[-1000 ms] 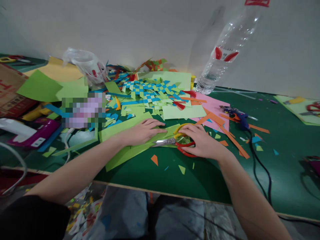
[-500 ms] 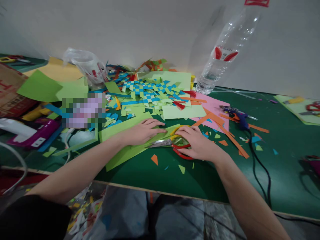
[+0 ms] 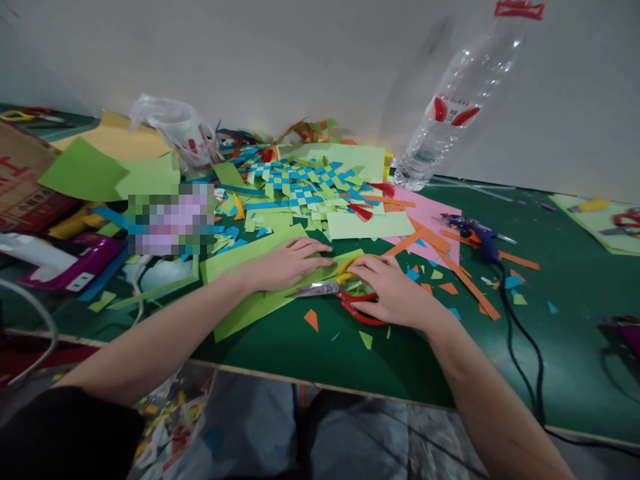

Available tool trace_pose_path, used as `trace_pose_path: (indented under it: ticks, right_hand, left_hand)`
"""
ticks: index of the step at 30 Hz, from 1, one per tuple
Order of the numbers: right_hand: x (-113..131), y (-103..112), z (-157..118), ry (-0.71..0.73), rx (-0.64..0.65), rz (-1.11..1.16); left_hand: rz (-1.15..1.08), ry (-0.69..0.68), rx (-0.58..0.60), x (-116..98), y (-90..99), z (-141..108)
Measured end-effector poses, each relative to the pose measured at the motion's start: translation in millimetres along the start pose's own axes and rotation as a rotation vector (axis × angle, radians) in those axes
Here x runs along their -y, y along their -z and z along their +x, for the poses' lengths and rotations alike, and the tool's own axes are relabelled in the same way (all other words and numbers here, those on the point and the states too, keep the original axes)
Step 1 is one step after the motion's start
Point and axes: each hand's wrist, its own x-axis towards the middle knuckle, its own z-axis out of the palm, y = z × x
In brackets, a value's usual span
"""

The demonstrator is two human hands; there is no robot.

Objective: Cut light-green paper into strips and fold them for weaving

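My left hand [image 3: 293, 262] lies flat with stretched fingers on a sheet of green paper [image 3: 240, 319], pressing it to the table. In my right hand [image 3: 387, 288] is a pair of scissors [image 3: 317, 289] with one yellow and one red handle. Its blades point left along the paper's lower right edge, just below my left fingers. The handles are spread apart. Small green and orange paper scraps [image 3: 311, 320] lie on the tabletop below the scissors.
Woven green and blue paper strips [image 3: 305, 183] are heaped behind my hands. A tall plastic bottle [image 3: 450, 113] stands at the back. At right lies a blue glue gun [image 3: 484, 245] with a black cord. A purple-and-white device [image 3: 83, 263] and a cardboard box [image 3: 25, 180] are at left.
The scissors have shifted slightly left, with the blades further along the paper and the red handle a little lower. My left hand stays in place on the green paper.
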Motion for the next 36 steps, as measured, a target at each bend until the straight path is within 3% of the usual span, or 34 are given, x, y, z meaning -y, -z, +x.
trace_pose_path:
  ticks: [36]
  right_hand:
    - [17.5,-6.6,6.2,0.044,0.006,0.039]
  left_hand:
    - [0.004,0.012,0.019,0.8,-2.0,-0.6]
